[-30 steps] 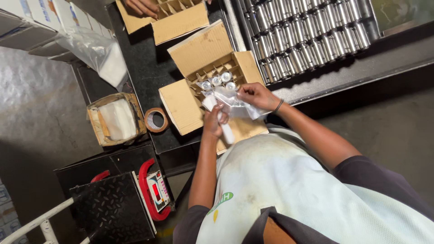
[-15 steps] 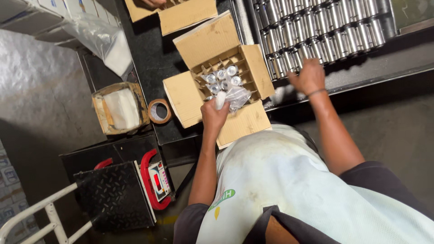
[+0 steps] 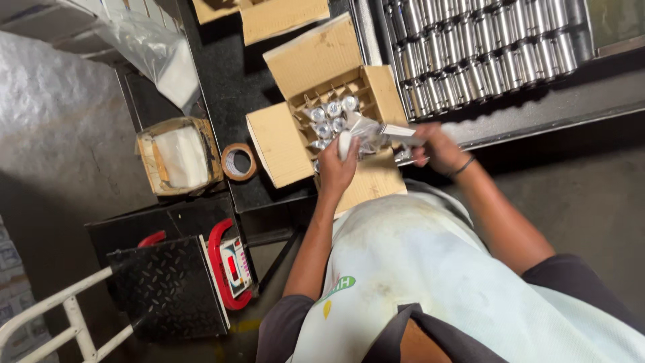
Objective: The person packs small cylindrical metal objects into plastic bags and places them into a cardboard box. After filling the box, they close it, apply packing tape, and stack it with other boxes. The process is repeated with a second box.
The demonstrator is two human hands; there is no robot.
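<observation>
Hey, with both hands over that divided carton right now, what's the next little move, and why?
Probably lower the silver cylinder in the right hand into an empty cell of the open carton. The cells toward the left already hold several cylinders while others look vacant, and the left hand holds a clear plastic sleeve at the carton's near edge.

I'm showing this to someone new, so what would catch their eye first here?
First, the open cardboard box with divider cells at the centre, partly filled with silver cylinders. The left hand and right hand meet over it, the right holding a metal cylinder amid clear plastic wrap. At upper right, a tray of shiny metal cylinders in rows; at lower left, a red-trimmed platform scale.
</observation>
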